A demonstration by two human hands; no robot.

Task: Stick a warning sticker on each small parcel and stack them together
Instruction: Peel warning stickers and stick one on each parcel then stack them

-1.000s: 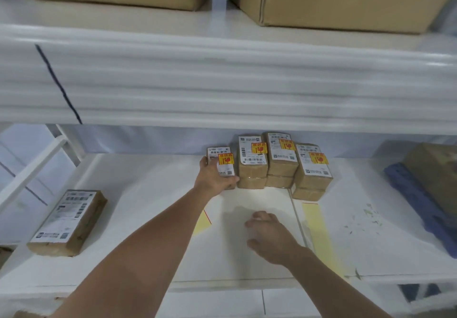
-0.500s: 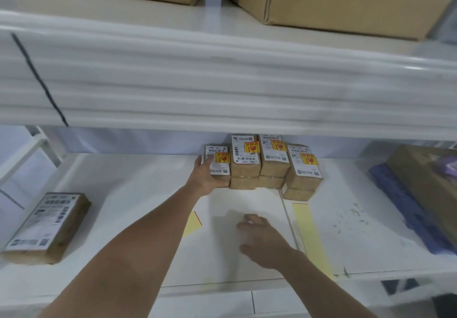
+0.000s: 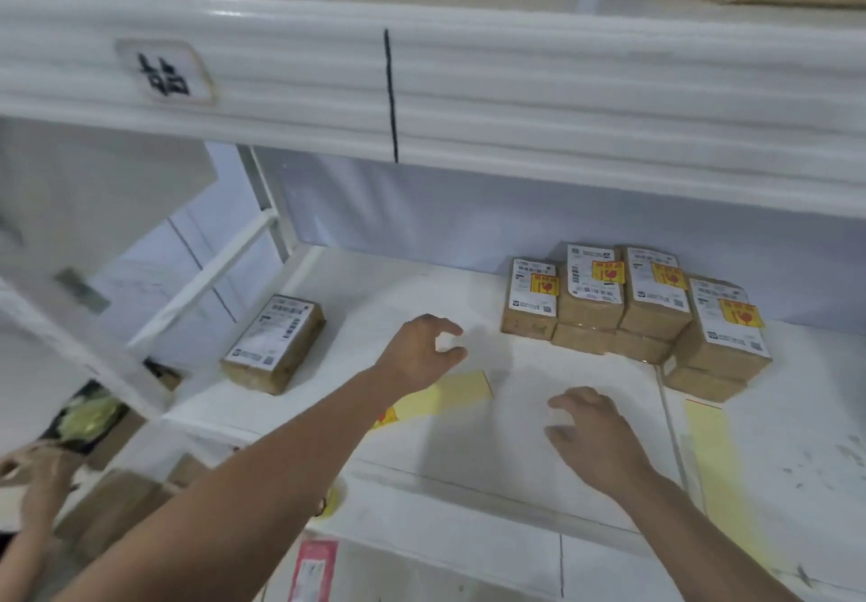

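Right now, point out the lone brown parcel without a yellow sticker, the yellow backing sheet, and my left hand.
lone brown parcel (image 3: pixel 276 341), head view, white label.
yellow backing sheet (image 3: pixel 457 393), head view, middle.
left hand (image 3: pixel 419 353), head view, back.

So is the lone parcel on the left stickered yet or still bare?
Still bare. The lone parcel shows only a white shipping label, with no yellow warning sticker like those on the stacked parcels.

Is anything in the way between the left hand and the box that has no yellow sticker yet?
Nothing visible. The left hand is empty, over bare white shelf, and the unstickered parcel lies alone to its left with only open shelf between them.
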